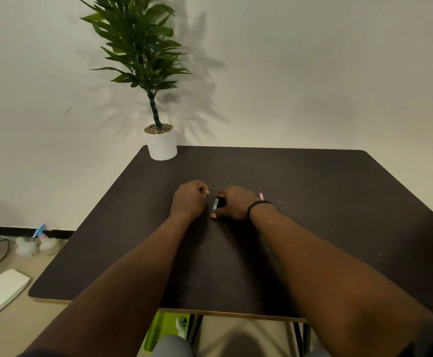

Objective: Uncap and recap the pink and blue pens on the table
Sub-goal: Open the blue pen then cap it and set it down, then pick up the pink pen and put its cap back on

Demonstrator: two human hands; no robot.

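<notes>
My hands meet over the middle of the dark table, a small gap between them. My right hand is closed around the pink pen. The pen's pink end pokes out behind the wrist, and a pale grey-green end shows at the fingers, pointing left. My left hand is curled into a fist. A small pink piece, which seems to be the pen's cap, shows at its fingertips, apart from the pen. The hands hide most of both. I cannot make out a blue pen.
A potted plant in a white pot stands at the table's far left corner. On the floor to the left lie a white flat device, a cable and some white objects. A green basket sits under the table's near edge.
</notes>
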